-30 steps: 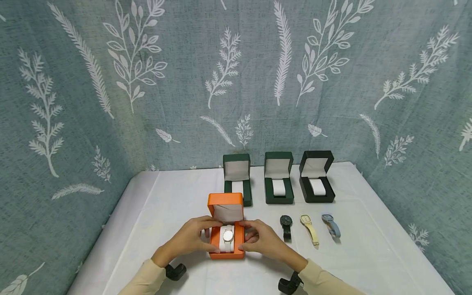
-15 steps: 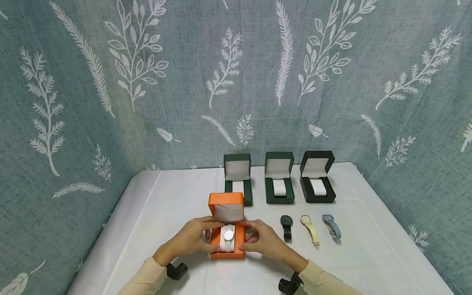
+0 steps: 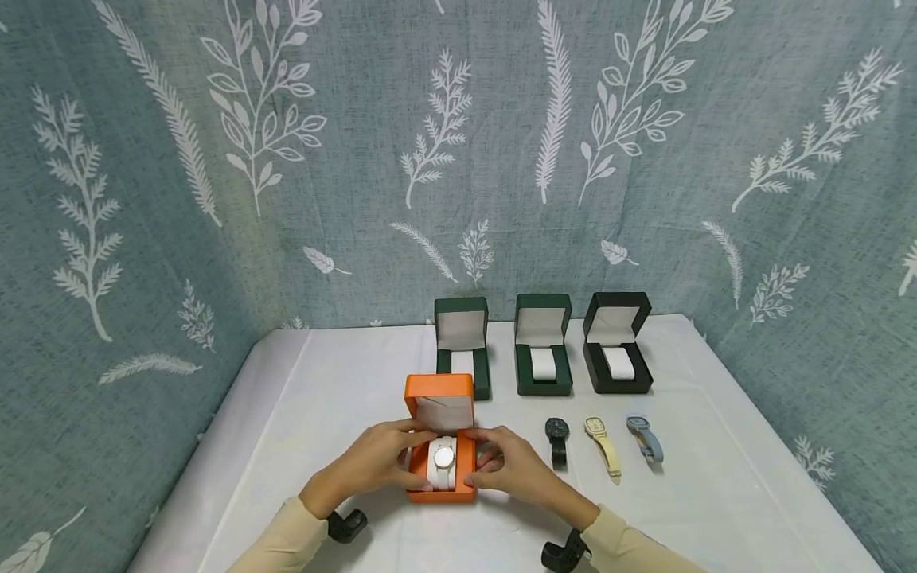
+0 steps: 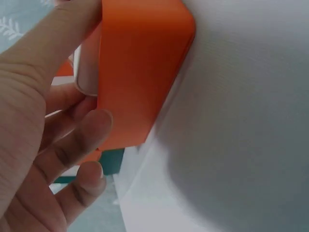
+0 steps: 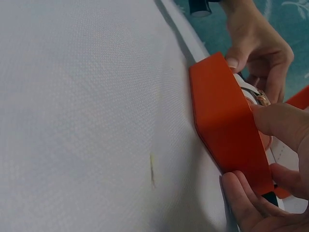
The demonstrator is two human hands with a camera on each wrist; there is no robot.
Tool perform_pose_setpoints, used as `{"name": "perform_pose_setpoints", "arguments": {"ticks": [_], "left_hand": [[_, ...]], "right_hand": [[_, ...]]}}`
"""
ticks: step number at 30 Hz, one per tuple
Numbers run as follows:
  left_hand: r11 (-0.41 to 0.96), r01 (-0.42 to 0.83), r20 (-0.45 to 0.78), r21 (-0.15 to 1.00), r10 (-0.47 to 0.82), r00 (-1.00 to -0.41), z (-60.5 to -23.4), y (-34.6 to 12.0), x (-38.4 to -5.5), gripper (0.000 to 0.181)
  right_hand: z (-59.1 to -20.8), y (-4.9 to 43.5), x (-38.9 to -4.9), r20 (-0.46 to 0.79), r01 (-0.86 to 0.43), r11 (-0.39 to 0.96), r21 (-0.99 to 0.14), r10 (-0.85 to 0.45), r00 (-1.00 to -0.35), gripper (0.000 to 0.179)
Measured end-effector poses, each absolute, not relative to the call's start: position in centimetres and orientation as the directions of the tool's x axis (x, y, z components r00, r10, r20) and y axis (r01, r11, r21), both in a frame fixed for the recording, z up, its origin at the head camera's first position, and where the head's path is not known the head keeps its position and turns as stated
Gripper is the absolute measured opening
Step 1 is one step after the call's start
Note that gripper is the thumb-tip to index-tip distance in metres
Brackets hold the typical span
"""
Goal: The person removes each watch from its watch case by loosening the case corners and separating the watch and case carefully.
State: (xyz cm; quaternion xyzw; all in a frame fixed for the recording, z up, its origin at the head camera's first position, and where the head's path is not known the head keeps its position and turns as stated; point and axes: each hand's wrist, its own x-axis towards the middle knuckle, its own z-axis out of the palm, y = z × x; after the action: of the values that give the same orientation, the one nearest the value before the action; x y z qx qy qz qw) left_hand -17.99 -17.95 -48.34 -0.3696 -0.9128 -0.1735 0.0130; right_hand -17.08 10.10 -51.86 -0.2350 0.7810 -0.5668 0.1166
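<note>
An orange watch box (image 3: 441,497) stands with its lid up near the table's middle front. Inside it, a white-strapped watch (image 3: 444,457) with a round pale dial is wrapped on a white cushion. My left hand (image 3: 372,461) grips the box's left side, thumb over the front part of the rim and a finger towards the cushion's back end. Two fingertips (image 4: 94,128) show by the side wall in the left wrist view. On the opposite side my right hand (image 3: 512,461) holds the box, its thumb (image 5: 277,123) over the rim and other fingers against the outer wall.
Behind stand two green watch boxes (image 3: 544,390) and a black one (image 3: 619,387), lids up, with white cushions. To the right lie a black watch (image 3: 557,442), a gold watch (image 3: 602,447) and a blue-strapped watch (image 3: 645,439). A patterned curtain (image 3: 501,159) surrounds the white table.
Almost nothing differs. Both hands stay on the orange box, and my left hand shifts very slightly to the right; the view drifts a little.
</note>
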Motion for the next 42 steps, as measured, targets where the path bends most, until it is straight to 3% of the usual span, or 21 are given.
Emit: {"name": "perform_pose_setpoints", "arguments": {"ticks": [10, 18, 34, 38, 42], "left_hand": [[0.618, 0.700, 0.164, 0.358, 0.696, -0.699, -47.9, -17.4, -18.2, 0.055], [0.597, 0.701, 0.193, 0.389, 0.692, -0.696, -48.2, -17.4, -18.3, 0.055], [0.582, 0.580, 0.116, 0.570, 0.642, -0.758, -49.0, -17.5, -18.6, 0.060], [0.603, 0.604, 0.112, 0.522, 0.653, -0.749, -48.5, -17.3, -18.5, 0.062], [0.648, 0.661, 0.129, 0.378, 0.670, -0.731, -48.0, -17.1, -18.1, 0.066]], "right_hand": [[-52.3, 10.1, -17.3, 0.087, -0.247, 0.263, -0.933, -0.498, -0.862, 0.066], [-52.3, 10.1, -17.3, 0.090, -0.249, 0.252, -0.935, -0.509, -0.856, 0.066], [-52.5, 10.3, -17.3, 0.097, -0.247, 0.238, -0.939, -0.507, -0.856, 0.065], [-52.4, 10.3, -17.3, 0.094, -0.247, 0.242, -0.938, -0.510, -0.855, 0.066], [-52.5, 10.2, -17.3, 0.086, -0.254, 0.263, -0.931, -0.517, -0.852, 0.067]]}}
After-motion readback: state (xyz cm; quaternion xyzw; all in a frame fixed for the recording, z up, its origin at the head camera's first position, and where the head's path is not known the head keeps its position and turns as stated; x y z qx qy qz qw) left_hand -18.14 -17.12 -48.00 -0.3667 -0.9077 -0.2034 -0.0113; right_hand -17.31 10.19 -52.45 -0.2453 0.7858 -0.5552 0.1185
